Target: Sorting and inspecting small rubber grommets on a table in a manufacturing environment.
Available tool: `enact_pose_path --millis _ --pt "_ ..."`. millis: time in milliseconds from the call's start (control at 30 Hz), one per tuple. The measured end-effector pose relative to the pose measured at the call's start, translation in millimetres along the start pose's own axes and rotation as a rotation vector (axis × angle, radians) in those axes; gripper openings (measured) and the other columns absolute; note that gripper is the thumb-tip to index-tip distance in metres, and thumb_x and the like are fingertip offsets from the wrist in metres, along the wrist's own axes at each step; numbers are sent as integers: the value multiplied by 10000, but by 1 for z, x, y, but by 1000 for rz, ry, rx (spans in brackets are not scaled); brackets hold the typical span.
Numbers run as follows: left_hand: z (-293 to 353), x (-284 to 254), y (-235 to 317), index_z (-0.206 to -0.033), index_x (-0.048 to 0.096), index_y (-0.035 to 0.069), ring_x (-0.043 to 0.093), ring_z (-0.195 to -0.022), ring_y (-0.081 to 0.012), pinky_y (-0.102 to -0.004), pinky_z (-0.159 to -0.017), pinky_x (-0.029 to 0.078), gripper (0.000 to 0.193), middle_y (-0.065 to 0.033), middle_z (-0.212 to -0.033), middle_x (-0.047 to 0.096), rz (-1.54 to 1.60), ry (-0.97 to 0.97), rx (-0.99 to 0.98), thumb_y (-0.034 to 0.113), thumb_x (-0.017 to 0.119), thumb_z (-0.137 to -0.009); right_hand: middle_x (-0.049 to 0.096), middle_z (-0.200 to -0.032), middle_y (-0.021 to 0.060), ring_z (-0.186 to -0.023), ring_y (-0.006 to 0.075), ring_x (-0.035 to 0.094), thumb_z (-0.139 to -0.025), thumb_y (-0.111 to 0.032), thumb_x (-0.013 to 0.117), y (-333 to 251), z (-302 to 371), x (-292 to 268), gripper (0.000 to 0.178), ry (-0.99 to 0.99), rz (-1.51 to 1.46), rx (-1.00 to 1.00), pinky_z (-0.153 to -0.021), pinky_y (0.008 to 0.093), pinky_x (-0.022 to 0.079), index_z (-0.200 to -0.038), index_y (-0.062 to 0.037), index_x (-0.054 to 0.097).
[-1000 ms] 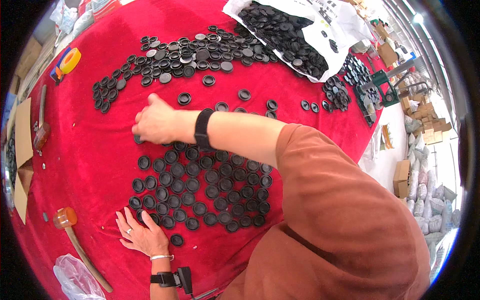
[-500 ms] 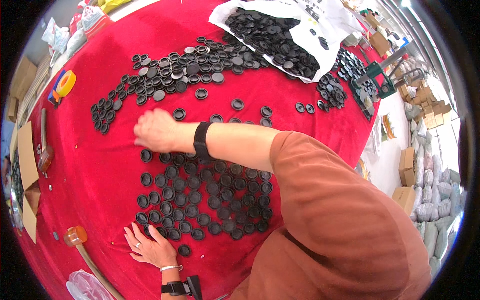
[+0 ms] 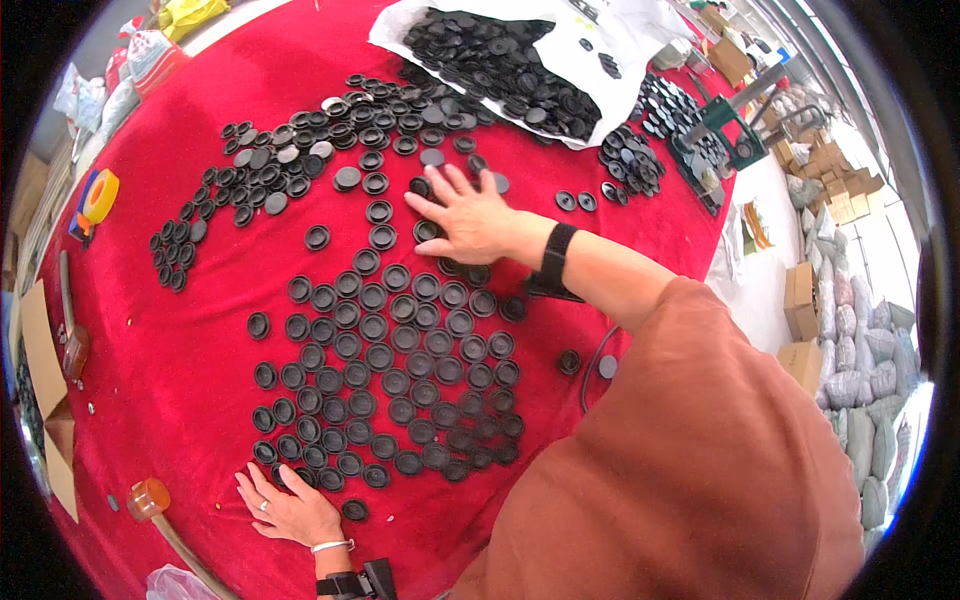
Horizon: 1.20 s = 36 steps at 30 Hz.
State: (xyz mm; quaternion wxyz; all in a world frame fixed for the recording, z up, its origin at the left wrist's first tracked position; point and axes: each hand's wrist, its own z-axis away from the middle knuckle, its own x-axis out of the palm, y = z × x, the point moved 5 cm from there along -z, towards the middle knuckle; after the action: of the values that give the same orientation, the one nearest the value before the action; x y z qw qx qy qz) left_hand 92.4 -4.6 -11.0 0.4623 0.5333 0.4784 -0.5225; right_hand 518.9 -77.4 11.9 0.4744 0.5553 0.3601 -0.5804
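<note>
My right hand is spread flat over several round black plastic caps, fingers apart, partly hiding the caps under it. Below it a large cluster of similar caps lies in one layer on the red cloth, most with their raised rims facing up. At the lower left edge of that cluster rests my left hand, its fingers spread and the fingertips beside or on the nearest caps. A looser heap of caps, some lying flat side up, stretches across the far left of the cloth.
A white sack spills black discs at the back, near a green hand press. On the left lie a mallet with an orange head, a second hammer and a yellow tape roll. Cartons stand at right.
My right hand has swung right from the left side of the caps and now lies spread. More caps sit between heap and cluster. My left hand stays by the cluster's edge; the view has shifted.
</note>
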Motion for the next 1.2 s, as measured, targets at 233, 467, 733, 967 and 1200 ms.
enact_pose_path --millis 233,467,733,967,1200 --pt "1 1 -2 -1376 390 144 251 -1367 -242 -612 -1042 187 518 -60 -1474 295 -31 6 -20 448 365 -957 635 -903 103 -890 263 635 -901 -392 500 -7 -50 -45 331 102 -89 32 -776 441 468 -1092 -134 581" --pt "-1 1 6 -1361 413 154 264 -1361 -231 -606 -1042 196 513 -48 -1470 305 -2 8 2 459 368 -952 615 -968 146 -952 323 600 -813 -210 577 -27 -129 -18 189 184 -42 -160 -786 433 490 -930 -67 620" --pt "0 1 0 -1361 413 154 266 -1360 -239 -605 -1040 200 511 -51 -1471 302 -18 13 -14 457 373 -952 665 -870 146 -851 329 634 -782 -203 612 -35 -93 -12 234 278 -645 -52 -769 420 504 -960 -65 676" --pt "-1 1 2 -1363 406 140 262 -1361 -244 -608 -1039 195 515 -55 -1474 294 -3 -1 -12 451 368 -954 508 -1221 151 -1175 329 455 -890 -375 497 -49 -97 -17 445 283 -154 -215 -885 464 421 -1212 -68 507" --pt "1 3 -2 -1365 401 138 255 -1364 -245 -611 -1034 196 505 -60 -1474 293 -4 16 2 434 365 -957 263 -1453 188 -1340 345 283 -943 -388 380 -51 -5 -2 532 24 -97 -293 -958 619 301 -1374 -81 331"
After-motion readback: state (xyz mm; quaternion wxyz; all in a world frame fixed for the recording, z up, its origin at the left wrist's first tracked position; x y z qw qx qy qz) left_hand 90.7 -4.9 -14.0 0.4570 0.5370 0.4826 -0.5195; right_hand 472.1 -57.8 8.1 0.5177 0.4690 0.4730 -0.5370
